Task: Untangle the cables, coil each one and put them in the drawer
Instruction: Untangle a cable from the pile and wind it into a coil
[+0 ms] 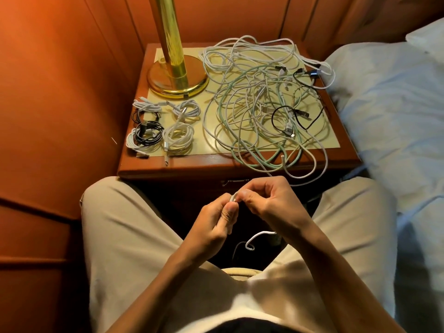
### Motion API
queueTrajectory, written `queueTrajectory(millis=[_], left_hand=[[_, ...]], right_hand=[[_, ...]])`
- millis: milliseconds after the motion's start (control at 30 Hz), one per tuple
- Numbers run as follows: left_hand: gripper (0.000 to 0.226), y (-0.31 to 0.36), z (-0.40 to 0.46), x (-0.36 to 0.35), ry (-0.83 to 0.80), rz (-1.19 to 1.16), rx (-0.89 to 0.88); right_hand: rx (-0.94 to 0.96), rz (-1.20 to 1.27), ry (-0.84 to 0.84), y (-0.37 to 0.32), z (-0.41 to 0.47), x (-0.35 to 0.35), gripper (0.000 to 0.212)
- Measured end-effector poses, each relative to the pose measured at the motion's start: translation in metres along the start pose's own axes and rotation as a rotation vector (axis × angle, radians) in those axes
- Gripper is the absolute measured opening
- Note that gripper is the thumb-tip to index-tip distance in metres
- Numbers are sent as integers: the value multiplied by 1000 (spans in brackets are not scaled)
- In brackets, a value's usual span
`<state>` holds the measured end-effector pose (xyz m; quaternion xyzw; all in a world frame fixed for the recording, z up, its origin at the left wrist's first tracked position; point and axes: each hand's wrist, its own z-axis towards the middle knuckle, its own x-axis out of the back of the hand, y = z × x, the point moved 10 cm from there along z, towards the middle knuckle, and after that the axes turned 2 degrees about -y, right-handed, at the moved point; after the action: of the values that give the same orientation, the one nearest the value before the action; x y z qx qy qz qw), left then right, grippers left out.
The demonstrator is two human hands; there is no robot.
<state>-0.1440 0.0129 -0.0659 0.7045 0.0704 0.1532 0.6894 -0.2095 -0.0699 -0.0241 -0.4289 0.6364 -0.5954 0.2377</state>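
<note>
Head view, the only one we have, looks down on our two forearms reaching forward from the lower edge over our lap, wrists bent inward so the hands meet in front of the nightstand (168, 168). Our left hand (213, 222) has its fingers curled, thumb pressed against the forefinger, pinching the end of a white cable (233, 197); our right hand (269, 200) mirrors it, fingers curled in, thumb and forefinger pinching the same short bend of cable from the other side. That bend shows between the two sets of fingertips as a small arch, its visible stretch running roughly up and away from us; whether a plug sits there we cannot tell. Below the right wrist a further white cable piece (258, 237) hangs in the dark gap between our knees, curving left to a small hook-like turn; its link to the pinched part is hidden. On the nightstand top, to the right, lies the tangled heap of cables (264, 97), white, pale green and black, with loops spilling over the front edge toward our hands. To the left lie coiled cables (163, 127), white and black, just in front of the brass lamp base (177, 80). A bed with pale sheets (396, 111) stands on the right.
</note>
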Motion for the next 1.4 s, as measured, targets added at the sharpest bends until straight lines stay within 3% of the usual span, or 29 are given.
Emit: queueTrajectory(millis=[200, 267, 367, 433, 500, 567, 667, 733, 833, 900, 967, 1100, 1200, 1300, 1400], left_hand=[[28, 29, 3, 11, 86, -610, 94], [27, 50, 10, 22, 106, -850, 52], [32, 66, 20, 34, 144, -1092, 4], [40, 56, 25, 39, 213, -1079, 37], [45, 43, 28, 46, 282, -868, 43], [47, 30, 30, 55, 334, -607, 46], [58, 17, 29, 66, 358, -252, 84], [67, 14, 25, 57, 303, -113, 110], [78, 11, 21, 19, 87, -17, 163], [76, 9, 19, -7, -71, -94, 224], [69, 9, 14, -28, -187, -381, 316], [46, 20, 5, -41, -281, -620, 322], [40, 27, 6, -36, -241, -787, 305], [39, 32, 12, -27, -143, -984, 267], [43, 43, 20, -7, -36, -1232, 184]], right_hand=[[86, -148, 230, -4, -5, 27, 10], [127, -183, 192, -2, -8, 18, 10], [139, -286, 73, 8, -13, -13, 28], [136, -535, -47, 19, -18, -42, 44], [82, -699, -163, 34, -24, -61, 44], [72, -591, -179, 36, -29, -60, 27], [65, -345, -72, 20, -31, -30, 11], [54, -209, -43, 7, -33, -15, 13], [135, -151, -37, -19, -34, -11, 16], [179, -159, 31, -28, -29, -1, 15], [206, -163, 177, -30, -23, 24, 5], [223, -177, 349, -25, -21, 51, 28], [228, -95, 307, -17, -19, 42, 25], [211, -99, 263, -9, -16, 33, 9], [139, -162, 159, 6, -15, 17, 27]])
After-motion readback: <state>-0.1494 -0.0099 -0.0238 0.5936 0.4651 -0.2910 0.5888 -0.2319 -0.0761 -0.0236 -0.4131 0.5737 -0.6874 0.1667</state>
